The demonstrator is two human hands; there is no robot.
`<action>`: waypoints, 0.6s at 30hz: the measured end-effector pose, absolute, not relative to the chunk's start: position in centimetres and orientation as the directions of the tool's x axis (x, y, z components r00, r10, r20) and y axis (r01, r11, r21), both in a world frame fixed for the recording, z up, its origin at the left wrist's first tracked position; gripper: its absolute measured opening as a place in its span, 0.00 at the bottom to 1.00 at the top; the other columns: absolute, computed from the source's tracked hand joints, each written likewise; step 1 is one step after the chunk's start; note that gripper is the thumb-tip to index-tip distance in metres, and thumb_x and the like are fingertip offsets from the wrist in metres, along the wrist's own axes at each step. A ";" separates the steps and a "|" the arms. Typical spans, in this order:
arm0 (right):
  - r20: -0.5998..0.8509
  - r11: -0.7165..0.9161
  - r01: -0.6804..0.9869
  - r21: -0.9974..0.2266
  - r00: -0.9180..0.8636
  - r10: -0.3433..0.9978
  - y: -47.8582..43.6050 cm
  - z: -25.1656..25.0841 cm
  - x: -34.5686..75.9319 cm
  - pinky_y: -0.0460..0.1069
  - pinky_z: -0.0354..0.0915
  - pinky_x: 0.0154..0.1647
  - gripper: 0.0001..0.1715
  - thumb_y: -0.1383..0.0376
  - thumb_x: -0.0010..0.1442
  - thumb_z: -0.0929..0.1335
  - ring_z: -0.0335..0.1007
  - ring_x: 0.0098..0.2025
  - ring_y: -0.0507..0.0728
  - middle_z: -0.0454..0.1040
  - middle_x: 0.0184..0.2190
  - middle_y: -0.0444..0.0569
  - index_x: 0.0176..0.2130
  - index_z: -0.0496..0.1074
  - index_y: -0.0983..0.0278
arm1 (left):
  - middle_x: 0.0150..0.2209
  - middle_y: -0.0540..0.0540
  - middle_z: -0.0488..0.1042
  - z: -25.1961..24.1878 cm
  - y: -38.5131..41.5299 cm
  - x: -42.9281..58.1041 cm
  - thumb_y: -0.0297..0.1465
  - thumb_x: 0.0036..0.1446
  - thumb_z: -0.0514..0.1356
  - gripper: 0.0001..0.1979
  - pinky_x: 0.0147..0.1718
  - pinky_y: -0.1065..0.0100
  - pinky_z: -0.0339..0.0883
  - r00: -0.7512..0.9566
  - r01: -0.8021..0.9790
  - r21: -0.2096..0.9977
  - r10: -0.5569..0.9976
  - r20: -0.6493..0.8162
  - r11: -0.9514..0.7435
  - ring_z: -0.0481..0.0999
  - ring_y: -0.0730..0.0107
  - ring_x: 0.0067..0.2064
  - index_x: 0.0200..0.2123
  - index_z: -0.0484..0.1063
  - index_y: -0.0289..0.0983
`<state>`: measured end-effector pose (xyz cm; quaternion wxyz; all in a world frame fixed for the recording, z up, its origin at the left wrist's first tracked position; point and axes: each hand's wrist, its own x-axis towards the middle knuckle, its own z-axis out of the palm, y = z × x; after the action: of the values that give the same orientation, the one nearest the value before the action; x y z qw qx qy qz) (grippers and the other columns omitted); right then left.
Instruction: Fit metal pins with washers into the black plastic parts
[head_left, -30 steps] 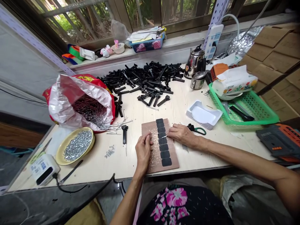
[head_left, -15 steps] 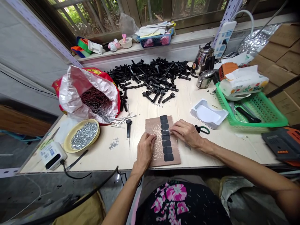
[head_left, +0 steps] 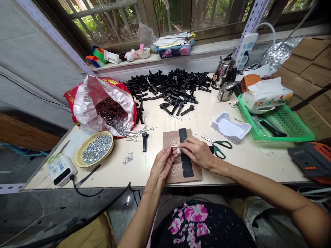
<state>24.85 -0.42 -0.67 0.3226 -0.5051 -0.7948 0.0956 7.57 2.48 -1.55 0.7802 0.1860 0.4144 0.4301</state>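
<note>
My right hand [head_left: 198, 152] pinches a thin silvery metal tool [head_left: 175, 147], which points left; its exact kind is too small to tell. At the tool's tip, my left hand [head_left: 163, 163] has its thumb and forefinger drawn together, palm partly turned up; anything tiny between them is hidden. Both hands are over a brown board [head_left: 170, 136] scattered with small pale bits. Down the board's right side runs a column of black rounded pads [head_left: 188, 173], partly covered by my right hand. Scissors [head_left: 224, 144] with dark green handles lie just right of that hand.
A black handled piece with a metal shaft [head_left: 145, 142] and some small metal parts [head_left: 128, 158] lie left of the board. Further left are a yellow bowl [head_left: 111, 151] and a red bag [head_left: 71, 103] of metal rods. Behind is a black pile [head_left: 176, 84]; a green basket [head_left: 297, 132] stands right.
My right hand has moved left with the metal tool, from the black pads toward my left hand. My left hand has lifted off the board's pale bits and turned. The scissors are now uncovered.
</note>
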 end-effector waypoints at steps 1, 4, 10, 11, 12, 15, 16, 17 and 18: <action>0.416 0.467 0.750 -0.468 -0.280 0.865 -0.4 -0.6 24.8 0.47 0.64 0.39 0.10 0.68 0.64 0.62 0.66 0.39 0.54 0.70 0.35 0.49 0.40 0.73 0.64 | 0.27 0.46 0.75 -1.5 2.4 7.6 0.25 0.46 0.68 0.08 0.30 0.76 0.72 0.287 -0.524 0.643 0.827 -0.484 0.558 0.75 0.77 0.27 0.31 0.74 0.29; 0.421 0.464 0.776 -0.427 -0.284 0.861 -0.6 -0.2 24.7 0.47 0.63 0.38 0.10 0.67 0.64 0.62 0.66 0.39 0.54 0.70 0.35 0.49 0.39 0.73 0.63 | 0.27 0.47 0.76 -1.4 2.3 7.6 0.26 0.45 0.68 0.09 0.31 0.76 0.73 0.283 -0.520 0.661 0.839 -0.465 0.542 0.75 0.77 0.28 0.31 0.74 0.29; 0.444 0.432 0.846 -0.312 -0.272 0.854 -1.1 0.4 24.3 0.47 0.61 0.38 0.11 0.66 0.65 0.61 0.65 0.39 0.54 0.71 0.34 0.50 0.38 0.72 0.62 | 0.24 0.49 0.75 -1.3 2.3 7.7 0.30 0.39 0.72 0.15 0.29 0.76 0.72 0.189 -0.457 0.773 0.897 -0.400 0.441 0.74 0.79 0.25 0.30 0.75 0.30; 0.440 0.426 0.847 -0.317 -0.266 0.857 -1.2 0.4 24.2 0.47 0.61 0.37 0.12 0.66 0.65 0.60 0.65 0.39 0.54 0.71 0.34 0.50 0.38 0.72 0.63 | 0.24 0.49 0.75 -1.3 2.2 7.8 0.31 0.38 0.72 0.16 0.29 0.76 0.72 0.175 -0.445 0.788 0.905 -0.389 0.425 0.73 0.79 0.25 0.30 0.74 0.30; 0.435 0.422 0.844 -0.330 -0.260 0.862 -1.2 0.3 24.1 0.47 0.61 0.37 0.12 0.65 0.66 0.60 0.66 0.38 0.54 0.71 0.34 0.50 0.38 0.72 0.63 | 0.23 0.49 0.75 -1.2 2.2 7.8 0.31 0.37 0.72 0.16 0.29 0.76 0.72 0.167 -0.437 0.799 0.910 -0.380 0.414 0.73 0.79 0.24 0.30 0.74 0.30; 0.434 0.408 0.836 -0.367 -0.234 0.870 -1.3 0.2 24.0 0.47 0.60 0.37 0.11 0.65 0.66 0.60 0.66 0.38 0.54 0.71 0.34 0.49 0.40 0.70 0.63 | 0.23 0.49 0.75 -1.3 2.1 8.0 0.32 0.38 0.72 0.16 0.29 0.76 0.71 0.155 -0.435 0.810 0.919 -0.363 0.393 0.73 0.80 0.24 0.30 0.75 0.30; 0.438 0.403 0.841 -0.360 -0.229 0.869 -1.3 0.1 24.0 0.47 0.60 0.37 0.10 0.65 0.66 0.60 0.66 0.38 0.54 0.72 0.35 0.49 0.40 0.70 0.63 | 0.23 0.49 0.75 -1.3 2.1 8.0 0.32 0.38 0.72 0.16 0.29 0.77 0.71 0.148 -0.436 0.813 0.922 -0.357 0.385 0.73 0.80 0.24 0.31 0.75 0.30; 0.445 0.397 0.851 -0.343 -0.225 0.867 -1.4 0.0 23.9 0.47 0.59 0.36 0.10 0.65 0.66 0.60 0.66 0.38 0.54 0.72 0.35 0.49 0.39 0.70 0.63 | 0.24 0.49 0.75 -1.4 2.0 8.1 0.32 0.39 0.72 0.16 0.29 0.77 0.71 0.141 -0.437 0.817 0.926 -0.350 0.375 0.74 0.80 0.24 0.31 0.75 0.30; 0.449 0.392 0.862 -0.320 -0.226 0.864 -1.4 0.0 23.9 0.48 0.58 0.36 0.11 0.65 0.66 0.60 0.66 0.38 0.54 0.72 0.34 0.50 0.39 0.70 0.63 | 0.24 0.49 0.76 -1.4 2.0 8.1 0.31 0.39 0.71 0.16 0.29 0.77 0.71 0.135 -0.438 0.821 0.929 -0.344 0.367 0.74 0.80 0.25 0.31 0.75 0.30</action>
<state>23.86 -1.38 -0.04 0.2879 -0.5514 -0.7830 0.0017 8.11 2.02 -1.42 0.6997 0.2789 0.4406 0.4885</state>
